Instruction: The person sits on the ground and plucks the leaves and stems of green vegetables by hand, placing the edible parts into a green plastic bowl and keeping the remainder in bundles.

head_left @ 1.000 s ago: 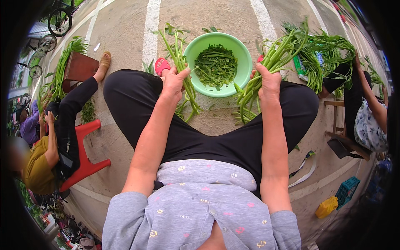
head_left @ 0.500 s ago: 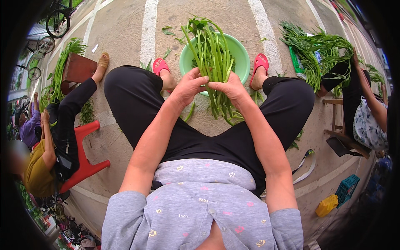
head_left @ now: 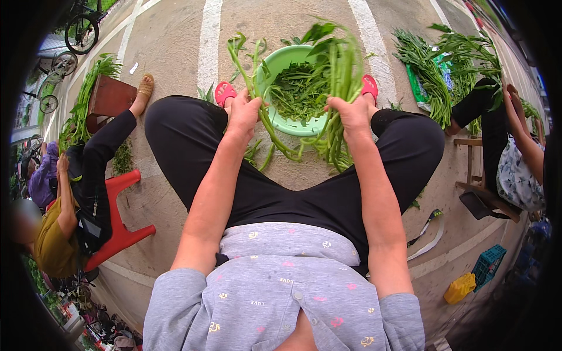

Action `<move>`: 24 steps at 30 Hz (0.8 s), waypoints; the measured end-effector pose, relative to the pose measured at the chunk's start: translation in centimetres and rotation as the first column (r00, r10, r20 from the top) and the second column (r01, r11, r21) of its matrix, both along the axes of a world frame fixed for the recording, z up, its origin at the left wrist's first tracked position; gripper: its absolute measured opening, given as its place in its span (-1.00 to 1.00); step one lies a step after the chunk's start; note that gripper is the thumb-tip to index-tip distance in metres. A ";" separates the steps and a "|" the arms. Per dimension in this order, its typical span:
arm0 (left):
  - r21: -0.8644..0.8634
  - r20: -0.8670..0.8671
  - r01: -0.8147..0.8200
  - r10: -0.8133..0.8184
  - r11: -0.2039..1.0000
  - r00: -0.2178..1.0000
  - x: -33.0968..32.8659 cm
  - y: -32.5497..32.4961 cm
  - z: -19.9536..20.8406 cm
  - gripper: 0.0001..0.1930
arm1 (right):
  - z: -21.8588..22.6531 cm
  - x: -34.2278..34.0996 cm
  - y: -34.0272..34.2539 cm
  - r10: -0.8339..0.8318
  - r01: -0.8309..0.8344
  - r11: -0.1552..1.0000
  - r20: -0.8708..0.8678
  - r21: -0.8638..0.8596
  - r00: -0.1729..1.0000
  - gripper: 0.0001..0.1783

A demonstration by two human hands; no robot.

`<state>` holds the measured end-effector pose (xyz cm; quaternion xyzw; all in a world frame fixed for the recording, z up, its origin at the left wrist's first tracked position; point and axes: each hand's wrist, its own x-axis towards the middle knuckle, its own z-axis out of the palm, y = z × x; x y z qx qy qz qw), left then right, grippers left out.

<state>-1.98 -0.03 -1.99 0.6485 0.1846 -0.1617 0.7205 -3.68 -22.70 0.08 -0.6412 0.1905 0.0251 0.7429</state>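
My left hand [head_left: 242,119] is closed round a few long green stems [head_left: 277,139] that look like water spinach. They bend downward on the near side of the basin. In my right hand [head_left: 353,119] is a thicker bunch of water spinach [head_left: 344,67], leaves upward and blurred by motion, with its stem ends hanging below the fist. The two hands are apart, left and right of the light green basin [head_left: 287,55]. Chopped-looking leaves and short pieces [head_left: 298,88] lie in that basin, on the ground between my feet.
Red slippers [head_left: 224,92] are on my feet beside the basin. At right, more greens [head_left: 421,73] lie by a person on a wooden stool [head_left: 471,143]. To the left, a person sits by a red plastic stool [head_left: 120,216] and a brown box [head_left: 117,96] with greens.
My hands have moved apart, splitting the one bunch: a few stems went left, most went right. The basin's contents now show between them. The person at right has lifted some greens.
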 end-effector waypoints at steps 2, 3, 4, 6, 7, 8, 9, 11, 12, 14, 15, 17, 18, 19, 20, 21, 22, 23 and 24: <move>0.051 0.039 -0.023 0.021 0.998 0.999 0.4 0.7 -0.3 -0.81 | 0.3 0.6 -2.3 -0.106 0.106 0.993 -0.004 0.048 0.994 -0.78; -0.005 0.006 -0.040 0.040 0.999 0.999 0.4 0.8 -0.4 -0.79 | -0.3 0.6 -2.4 -0.209 0.206 0.977 0.074 0.050 0.975 -0.78; -0.031 -0.023 -0.018 0.018 0.999 1.000 0.3 0.5 -0.1 -0.77 | 0.0 0.7 -2.4 -0.309 0.304 0.951 0.152 0.060 0.939 -0.78; -0.086 -0.078 0.022 -0.029 0.996 0.997 -0.2 -0.3 0.6 -0.74 | 0.3 0.5 -2.4 -0.198 0.191 0.975 0.048 0.116 0.979 -0.79; -0.110 -0.079 0.078 -0.087 0.991 0.993 -0.3 -0.5 0.6 -0.70 | 0.5 0.3 -2.1 -0.108 0.108 0.982 -0.008 0.154 0.994 -0.79; -0.146 -0.074 0.118 -0.130 0.982 0.989 -0.5 -0.8 0.6 -0.70 | 0.6 0.2 -1.6 -0.015 0.026 0.980 -0.059 0.196 0.998 -0.79; -0.181 -0.068 0.158 -0.172 0.971 0.983 -0.7 -1.1 0.7 -0.70 | 0.7 0.0 -0.6 0.029 -0.003 0.982 -0.134 0.189 0.991 -0.80; -0.245 -0.045 0.223 -0.240 0.944 0.970 -1.0 -1.8 0.8 -0.68 | 0.4 -0.6 0.9 0.202 -0.176 0.963 -0.116 0.204 0.972 -0.76; -0.272 -0.029 0.246 -0.264 0.930 0.964 -1.1 -2.0 0.8 -0.68 | 0.5 -0.9 1.6 0.279 -0.258 0.946 -0.093 0.195 0.956 -0.74; -0.322 0.003 0.292 -0.307 0.901 0.952 -1.4 -2.3 0.9 -0.66 | 0.4 -1.4 3.0 0.316 -0.303 0.918 -0.009 0.254 0.949 -0.67; -0.322 0.004 0.288 -0.303 0.902 0.953 -1.6 -2.4 1.1 -0.66 | 0.6 -1.6 3.1 0.344 -0.333 0.905 0.005 0.265 0.939 -0.60; -0.327 -0.003 0.290 -0.308 0.900 0.951 -1.7 -2.5 1.5 -0.66 | 0.6 -1.7 3.4 0.356 -0.343 0.902 -0.001 0.263 0.934 -0.58; -0.329 -0.006 0.291 -0.310 0.898 0.951 -1.6 -2.5 1.6 -0.66 | 0.5 -1.7 3.5 0.362 -0.348 0.900 -0.005 0.262 0.932 -0.57; -0.319 -0.011 0.280 -0.299 0.906 0.954 -1.6 -2.4 1.4 -0.65 | 0.4 -1.8 3.5 0.370 -0.356 0.897 -0.003 0.262 0.929 -0.56; -0.308 -0.016 0.269 -0.288 0.913 0.958 -1.7 -2.3 1.1 -0.63 | 0.3 -1.8 3.6 0.372 -0.358 0.892 0.002 0.276 0.928 -0.56; -0.297 -0.021 0.258 -0.277 0.919 0.961 -1.7 -2.3 0.8 -0.62 | 0.2 -1.8 3.6 0.374 -0.360 0.887 0.008 0.289 0.927 -0.56; -0.260 -0.030 0.260 -0.277 0.930 0.960 -1.7 -2.3 1.0 -0.61 | 0.1 -1.8 3.7 0.375 -0.361 0.882 0.011 0.304 0.927 -0.56; -0.222 -0.040 0.262 -0.277 0.939 0.960 -1.7 -2.4 1.4 -0.60 | 0.1 -1.7 3.6 0.382 -0.367 0.883 0.006 0.294 0.924 -0.56; -0.184 -0.049 0.263 -0.276 0.947 0.960 -1.7 -2.4 1.6 -0.59 | 0.2 -1.7 3.5 0.389 -0.373 0.883 0.001 0.284 0.921 -0.56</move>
